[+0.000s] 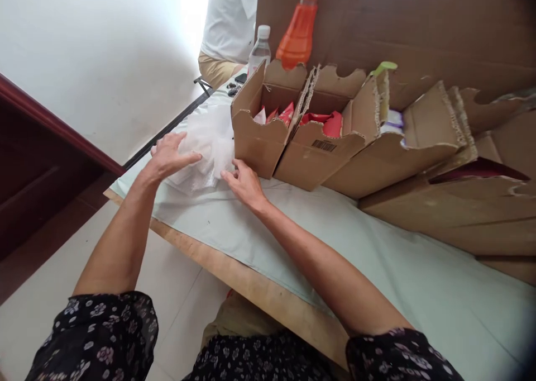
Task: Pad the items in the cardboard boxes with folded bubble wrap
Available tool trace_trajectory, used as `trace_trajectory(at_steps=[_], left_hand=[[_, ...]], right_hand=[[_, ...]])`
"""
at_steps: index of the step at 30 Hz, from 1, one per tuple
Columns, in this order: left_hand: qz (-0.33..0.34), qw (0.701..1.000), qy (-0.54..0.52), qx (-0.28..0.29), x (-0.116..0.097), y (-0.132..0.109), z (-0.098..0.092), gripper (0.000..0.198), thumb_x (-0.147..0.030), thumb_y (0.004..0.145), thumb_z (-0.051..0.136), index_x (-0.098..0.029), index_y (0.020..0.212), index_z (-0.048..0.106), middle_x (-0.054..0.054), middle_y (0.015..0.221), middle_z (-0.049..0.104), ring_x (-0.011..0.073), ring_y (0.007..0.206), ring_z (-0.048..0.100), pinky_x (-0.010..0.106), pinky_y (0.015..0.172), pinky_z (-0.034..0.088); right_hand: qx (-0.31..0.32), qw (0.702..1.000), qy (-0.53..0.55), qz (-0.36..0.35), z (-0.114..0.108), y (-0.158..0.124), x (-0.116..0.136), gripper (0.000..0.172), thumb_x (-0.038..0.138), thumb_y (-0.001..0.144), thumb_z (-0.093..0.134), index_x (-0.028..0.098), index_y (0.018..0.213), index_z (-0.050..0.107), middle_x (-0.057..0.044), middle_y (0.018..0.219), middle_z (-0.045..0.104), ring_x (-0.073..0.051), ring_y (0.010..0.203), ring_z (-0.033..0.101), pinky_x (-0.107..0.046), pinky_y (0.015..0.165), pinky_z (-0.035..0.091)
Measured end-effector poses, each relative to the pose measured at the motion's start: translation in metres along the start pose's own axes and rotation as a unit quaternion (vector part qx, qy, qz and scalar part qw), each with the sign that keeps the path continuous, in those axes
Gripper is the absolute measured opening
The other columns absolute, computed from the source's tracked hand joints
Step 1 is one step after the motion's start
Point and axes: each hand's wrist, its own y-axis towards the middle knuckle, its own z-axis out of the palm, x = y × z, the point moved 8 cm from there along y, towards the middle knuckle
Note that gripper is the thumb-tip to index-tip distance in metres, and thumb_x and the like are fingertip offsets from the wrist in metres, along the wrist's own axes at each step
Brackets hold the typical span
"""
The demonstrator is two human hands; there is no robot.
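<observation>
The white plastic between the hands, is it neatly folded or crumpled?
Crumpled: the white plastic lies in a loose, wrinkled heap between the left hand and the right hand.

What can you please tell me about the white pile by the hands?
The pile is white and thin, partly see-through, like plastic film or soft mesh, crumpled in loose folds, with a dotted texture near its front edge. It lies on the pale cloth, just left of the leftmost box. The left hand spreads over its left side; the right hand is at its front right edge. Whether either presses on it is unclear.
</observation>
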Motion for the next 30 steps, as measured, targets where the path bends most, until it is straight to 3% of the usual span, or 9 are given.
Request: trace_trajectory(at_steps=[2, 5, 8, 12, 16, 19, 24, 27, 30], left_hand=[[-0.012, 1.0, -0.021, 0.018, -0.001, 0.01, -0.007, 0.088, -0.068, 0.081, 0.074, -0.015, 0.147, 0.054, 0.016, 0.154, 0.054, 0.0482, 0.147, 0.042, 0.073, 0.121, 0.026], [0.008, 0.999, -0.035, 0.023, -0.017, 0.023, 0.0, 0.073, -0.065, 0.093, 0.06, -0.017, 0.147, 0.054, 0.01, 0.153, 0.056, 0.0361, 0.148, 0.044, 0.059, 0.127, 0.027], [0.036, 0.998, -0.01, 0.045, -0.035, 0.024, 0.028, 0.051, -0.052, 0.093, 0.064, -0.023, 0.135, 0.067, 0.013, 0.153, 0.057, 0.0398, 0.149, 0.043, 0.066, 0.125, 0.025], [0.034, 0.993, 0.071, 0.089, -0.042, 0.01, 0.053, 0.052, -0.043, 0.09, 0.065, -0.032, 0.141, 0.065, 0.017, 0.165, 0.043, 0.0479, 0.154, 0.032, 0.079, 0.118, 0.022], [0.019, 0.992, 0.08, 0.097, -0.04, -0.004, 0.046, 0.062, -0.052, 0.095, 0.056, -0.031, 0.153, 0.054, 0.019, 0.171, 0.031, 0.0477, 0.158, 0.024, 0.077, 0.118, 0.021], [0.011, 0.992, 0.083, 0.093, -0.042, -0.011, 0.046, 0.061, -0.053, 0.099, 0.049, -0.029, 0.154, 0.052, 0.019, 0.173, 0.028, 0.0473, 0.159, 0.022, 0.077, 0.118, 0.021], [0.002, 0.986, 0.106, 0.132, -0.049, -0.019, 0.06, 0.062, -0.048, 0.099, 0.05, -0.025, 0.157, 0.049, 0.021, 0.174, 0.022, 0.0486, 0.161, 0.014, 0.08, 0.118, 0.016], [-0.007, 0.989, 0.083, 0.124, -0.05, -0.018, 0.056, 0.063, -0.051, 0.097, 0.055, -0.023, 0.153, 0.053, 0.02, 0.173, 0.025, 0.0497, 0.16, 0.015, 0.08, 0.119, 0.012], [0.012, 0.997, 0.039, 0.067, -0.056, -0.015, 0.045, 0.071, -0.068, 0.088, 0.064, -0.029, 0.147, 0.056, 0.01, 0.171, 0.034, 0.052, 0.156, 0.022, 0.083, 0.119, 0.004]], right_hand=[[0.008, 1.0, 0.0, 0.005, 0.0, 0.0, -0.004, 0.038, 0.042, 0.101, 0.051, 0.018, 0.125, 0.069, -0.007, 0.103, 0.08, -0.024, 0.102, 0.074, -0.033, 0.088, 0.053], [0.012, 1.0, -0.014, 0.007, 0.002, 0.01, -0.002, 0.035, 0.04, 0.103, 0.047, 0.02, 0.097, 0.075, -0.005, 0.092, 0.08, -0.022, 0.094, 0.074, -0.029, 0.081, 0.051], [0.01, 0.999, -0.043, 0.009, -0.001, 0.013, 0.003, 0.037, 0.039, 0.102, 0.048, 0.019, 0.086, 0.075, -0.007, 0.092, 0.08, -0.023, 0.093, 0.073, -0.029, 0.081, 0.049], [-0.008, 0.996, -0.09, 0.009, -0.011, -0.009, 0.008, 0.031, 0.038, 0.1, 0.055, 0.019, 0.118, 0.072, -0.01, 0.105, 0.079, -0.029, 0.101, 0.072, -0.036, 0.088, 0.048], [-0.048, 0.981, -0.169, -0.083, -0.014, -0.031, 0.029, 0.049, 0.032, 0.1, 0.053, 0.018, 0.147, 0.053, -0.015, 0.131, 0.072, -0.032, 0.119, 0.065, -0.046, 0.102, 0.046], [-0.003, 0.973, -0.194, -0.128, 0.006, -0.026, 0.037, 0.055, 0.026, 0.097, 0.054, 0.018, 0.151, 0.048, -0.017, 0.156, 0.054, -0.036, 0.135, 0.054, -0.055, 0.108, 0.043], [0.07, 0.973, -0.192, -0.111, 0.02, -0.017, 0.026, 0.062, 0.025, 0.094, 0.06, 0.016, 0.154, 0.046, -0.017, 0.165, 0.043, -0.036, 0.143, 0.048, -0.056, 0.114, 0.04], [0.066, 0.974, -0.192, -0.1, 0.005, -0.043, 0.015, 0.059, 0.026, 0.096, 0.061, 0.015, 0.153, 0.048, -0.018, 0.166, 0.041, -0.035, 0.147, 0.045, -0.055, 0.117, 0.038], [0.072, 0.978, -0.174, -0.09, -0.013, -0.089, -0.001, 0.046, 0.027, 0.098, 0.062, 0.017, 0.143, 0.06, -0.017, 0.163, 0.045, -0.035, 0.145, 0.047, -0.056, 0.117, 0.038]])
